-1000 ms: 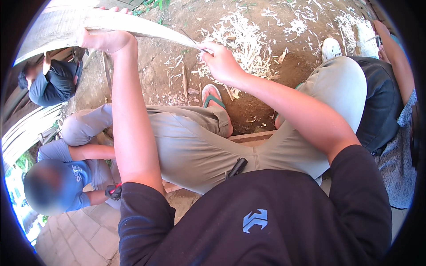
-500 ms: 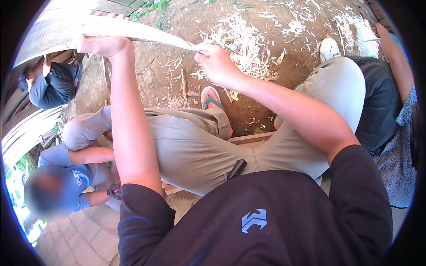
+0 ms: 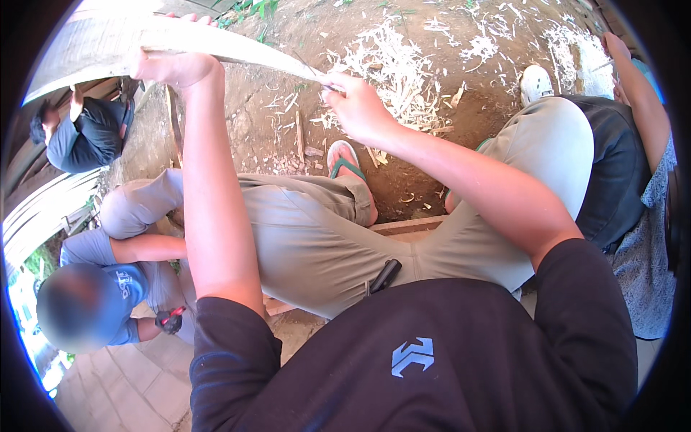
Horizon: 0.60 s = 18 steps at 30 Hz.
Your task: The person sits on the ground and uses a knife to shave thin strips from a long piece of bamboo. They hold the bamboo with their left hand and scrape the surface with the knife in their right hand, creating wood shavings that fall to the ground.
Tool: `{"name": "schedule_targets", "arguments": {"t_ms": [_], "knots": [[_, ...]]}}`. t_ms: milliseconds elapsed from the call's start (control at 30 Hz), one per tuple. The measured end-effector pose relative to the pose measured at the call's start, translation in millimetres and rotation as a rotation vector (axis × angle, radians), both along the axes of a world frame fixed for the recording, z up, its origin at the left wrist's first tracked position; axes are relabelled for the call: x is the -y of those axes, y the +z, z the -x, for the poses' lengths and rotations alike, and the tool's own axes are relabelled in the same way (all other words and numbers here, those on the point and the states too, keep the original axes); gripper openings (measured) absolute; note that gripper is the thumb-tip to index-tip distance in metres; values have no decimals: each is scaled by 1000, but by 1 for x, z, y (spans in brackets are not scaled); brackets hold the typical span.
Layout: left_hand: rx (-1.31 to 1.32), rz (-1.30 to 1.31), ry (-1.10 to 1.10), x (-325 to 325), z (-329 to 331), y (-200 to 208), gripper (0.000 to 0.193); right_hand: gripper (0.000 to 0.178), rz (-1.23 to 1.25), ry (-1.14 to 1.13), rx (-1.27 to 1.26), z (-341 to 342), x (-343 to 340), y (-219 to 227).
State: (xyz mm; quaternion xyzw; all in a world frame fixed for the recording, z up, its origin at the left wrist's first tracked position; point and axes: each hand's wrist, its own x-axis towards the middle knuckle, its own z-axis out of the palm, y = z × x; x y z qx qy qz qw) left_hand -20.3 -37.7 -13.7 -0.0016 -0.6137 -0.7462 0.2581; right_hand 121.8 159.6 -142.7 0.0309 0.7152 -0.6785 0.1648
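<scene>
A long pale wooden board (image 3: 237, 50) stretches from the upper left and narrows to a tip near the middle. My left hand (image 3: 178, 68) grips it from beneath, with fingertips showing over its far edge. At the narrow end, my right hand (image 3: 353, 101) is closed around what looks like a small knife (image 3: 309, 68). Its thin dark blade sticks out up and to the left beside the wood. The handle is mostly hidden in my fingers.
Wood shavings (image 3: 392, 68) litter the brown dirt ground beyond my feet. A person in a blue cap (image 3: 79, 306) sits at left, a gloved hand (image 3: 170, 321) around something red. Another person (image 3: 83, 137) in dark clothes is farther off, and one with dark trousers (image 3: 612, 173) sits close on my right.
My right hand has shifted slightly downward at the board's tip. The gloved hand of the person at left has moved out from behind my left arm, showing the red thing.
</scene>
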Motion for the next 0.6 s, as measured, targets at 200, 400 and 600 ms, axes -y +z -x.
{"name": "schedule_targets", "arguments": {"t_ms": [200,400,600], "knots": [[-65,-56,23,4,3,-2,89,22,94,-8,-16,0,7,18],[-39,-11,7,0,4,0,88,24,91,-35,3,2,5,-10],[-24,-50,17,28,18,-10,96,32,31,-139,-130,-14,19,-20]]}}
